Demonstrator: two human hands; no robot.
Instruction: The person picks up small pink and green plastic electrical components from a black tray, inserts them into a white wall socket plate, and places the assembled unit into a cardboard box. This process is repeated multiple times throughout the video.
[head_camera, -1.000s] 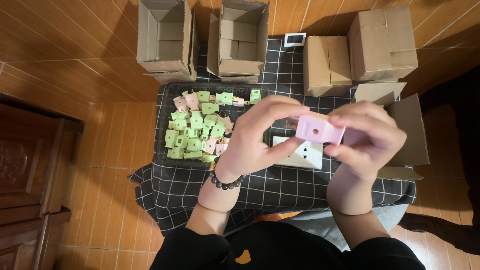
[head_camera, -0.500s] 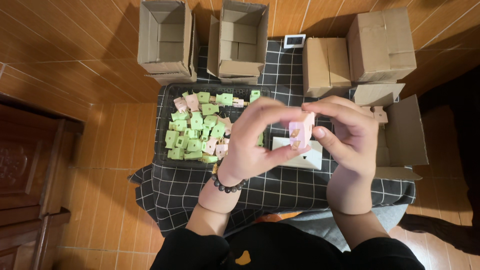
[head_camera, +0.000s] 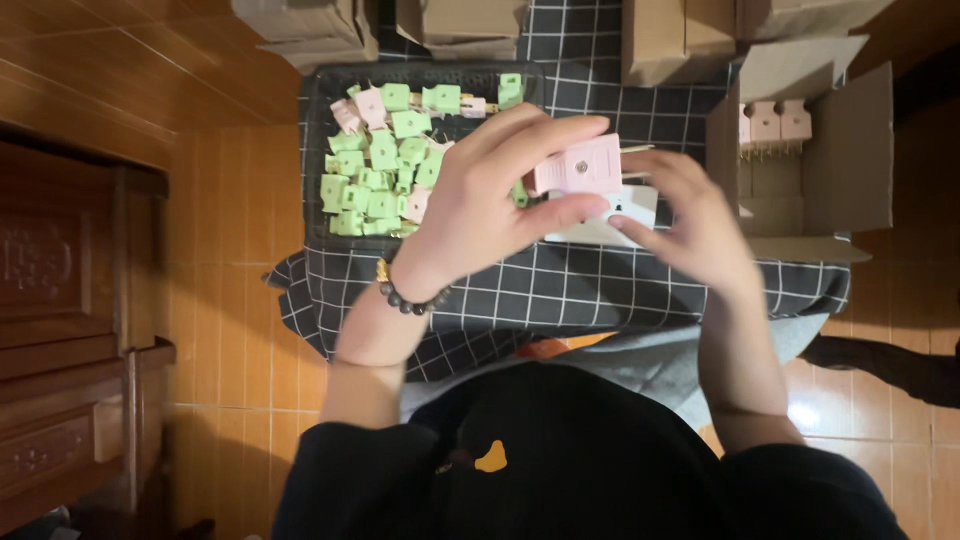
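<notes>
Setting: orange-brown floor tiles are seen from above, with a black checked cloth spread over a low surface.
Far left: dark carved wooden furniture is seen at the frame's edge.
Tray: a black tray is filled with green and pink plastic plug pieces.
Left hand: a pink plug adapter is pinched between thumb and fingers; a bead bracelet is worn at the wrist.
Adapter position: it is held above the cloth, its long axis running left to right, with metal prongs pointing right.
Under the hands: a white piece lies on the cloth, partly hidden.
Right hand: the fingers are loosely curled and blurred, just right of the adapter, fingertips near its lower edge; contact cannot be told.
Nearer hand: the left, already gripping.
Right side: an open cardboard box holds a row of pink adapters.
</notes>
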